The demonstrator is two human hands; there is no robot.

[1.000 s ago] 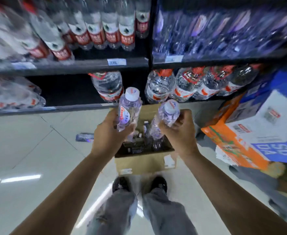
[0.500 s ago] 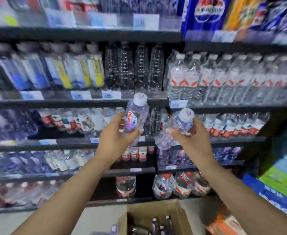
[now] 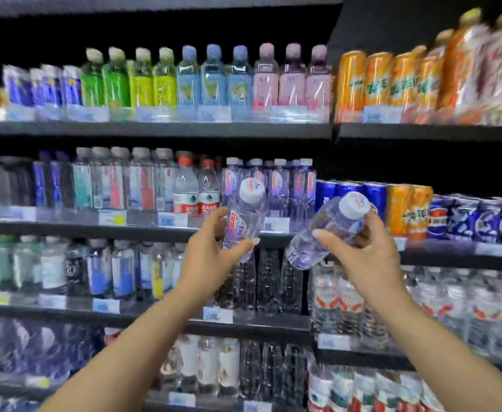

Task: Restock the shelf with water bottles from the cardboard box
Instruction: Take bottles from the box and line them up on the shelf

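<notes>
My left hand [image 3: 214, 248] grips a small clear water bottle [image 3: 245, 215] with a white cap and a red label, held almost upright. My right hand [image 3: 362, 257] grips a second water bottle [image 3: 327, 230] of the same kind, tilted with its cap up to the right. Both are raised in front of the shelf [image 3: 154, 227], just below a row of matching white-capped bottles [image 3: 279, 182]. The cardboard box is out of view.
Shelves of drinks fill the view: coloured bottles on the top shelf [image 3: 184, 84], orange bottles [image 3: 392, 81] at upper right, blue and orange cans [image 3: 392, 209] beside the matching row, and clear water bottles [image 3: 267, 281] on the lower shelves.
The view has swung up from the box on the floor to the upper shelves. Both hands have lifted their bottles to the level of the matching row.
</notes>
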